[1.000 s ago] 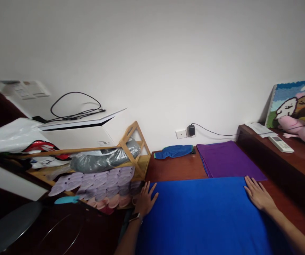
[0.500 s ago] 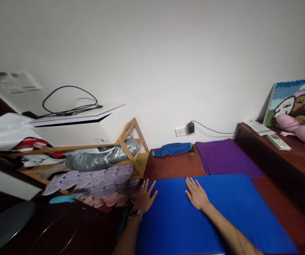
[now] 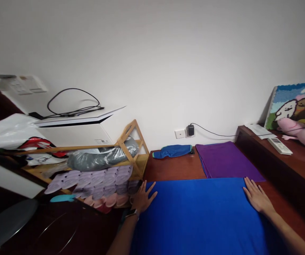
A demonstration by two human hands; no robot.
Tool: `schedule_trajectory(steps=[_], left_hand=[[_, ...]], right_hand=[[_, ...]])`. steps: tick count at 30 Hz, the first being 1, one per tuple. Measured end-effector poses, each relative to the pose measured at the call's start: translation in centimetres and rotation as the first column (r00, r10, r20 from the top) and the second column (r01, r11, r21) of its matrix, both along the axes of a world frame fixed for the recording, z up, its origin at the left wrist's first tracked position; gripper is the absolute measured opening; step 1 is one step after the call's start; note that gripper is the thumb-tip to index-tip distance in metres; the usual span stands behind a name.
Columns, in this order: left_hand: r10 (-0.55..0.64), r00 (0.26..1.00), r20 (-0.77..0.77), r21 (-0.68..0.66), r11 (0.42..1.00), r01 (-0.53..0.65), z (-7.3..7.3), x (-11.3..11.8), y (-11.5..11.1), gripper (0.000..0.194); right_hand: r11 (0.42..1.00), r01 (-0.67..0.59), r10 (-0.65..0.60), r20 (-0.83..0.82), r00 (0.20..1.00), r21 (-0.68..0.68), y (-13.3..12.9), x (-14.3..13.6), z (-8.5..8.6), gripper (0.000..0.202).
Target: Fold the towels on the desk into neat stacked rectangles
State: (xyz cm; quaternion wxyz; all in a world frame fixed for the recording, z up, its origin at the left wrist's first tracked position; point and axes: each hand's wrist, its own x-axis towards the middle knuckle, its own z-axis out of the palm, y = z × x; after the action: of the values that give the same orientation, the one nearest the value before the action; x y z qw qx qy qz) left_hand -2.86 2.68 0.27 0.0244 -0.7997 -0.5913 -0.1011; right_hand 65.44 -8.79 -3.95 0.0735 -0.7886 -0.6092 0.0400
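Note:
A blue cloth lies spread flat over the reddish-brown wooden table, its far edge running nearly straight. My left hand rests with fingers spread on the cloth's far left corner; a watch is on that wrist. At the far right corner, my right hand lies flat with fingers stretched out, touching the cloth. Just beyond it is a folded purple cloth. A rolled blue cloth piece with green edging sits farther back, near the wall.
On the left stands a wooden rack with several lilac and pink slippers, a plastic-wrapped grey bundle and a white box. A raised ledge at right holds a remote and a pink plush toy. A charger is plugged into the wall.
My right hand has slid right across the blue cloth, from near its middle to its far right corner. My left hand has stayed at the left corner.

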Motion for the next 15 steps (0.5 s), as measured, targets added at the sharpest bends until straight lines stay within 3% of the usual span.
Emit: schedule_trajectory(steps=[5, 9, 12, 15], left_hand=[[0.041, 0.999, 0.002, 0.054, 0.998, -0.041, -0.4, 0.2, -0.4, 0.067], [0.035, 0.999, 0.007, 0.042, 0.999, -0.035, -0.4, 0.7, -1.1, 0.069], [0.049, 0.999, 0.021, 0.037, 0.998, -0.050, -0.3, 1.0, -1.4, 0.070], [0.063, 0.998, 0.024, 0.022, 0.998, -0.063, -0.3, 1.1, -1.5, 0.069]], right_hand=[[1.000, -0.005, 0.004, 0.022, 1.000, 0.009, -0.2, 0.4, -0.8, 0.082], [1.000, 0.027, -0.028, 0.085, 0.996, 0.012, 0.0, -0.6, 0.1, 0.082], [0.993, -0.020, 0.010, 0.086, 0.996, 0.118, 1.4, -6.9, 2.1, 0.080], [0.955, -0.213, 0.218, 0.000, 0.976, 0.206, 3.0, -18.4, 4.5, 0.076]])
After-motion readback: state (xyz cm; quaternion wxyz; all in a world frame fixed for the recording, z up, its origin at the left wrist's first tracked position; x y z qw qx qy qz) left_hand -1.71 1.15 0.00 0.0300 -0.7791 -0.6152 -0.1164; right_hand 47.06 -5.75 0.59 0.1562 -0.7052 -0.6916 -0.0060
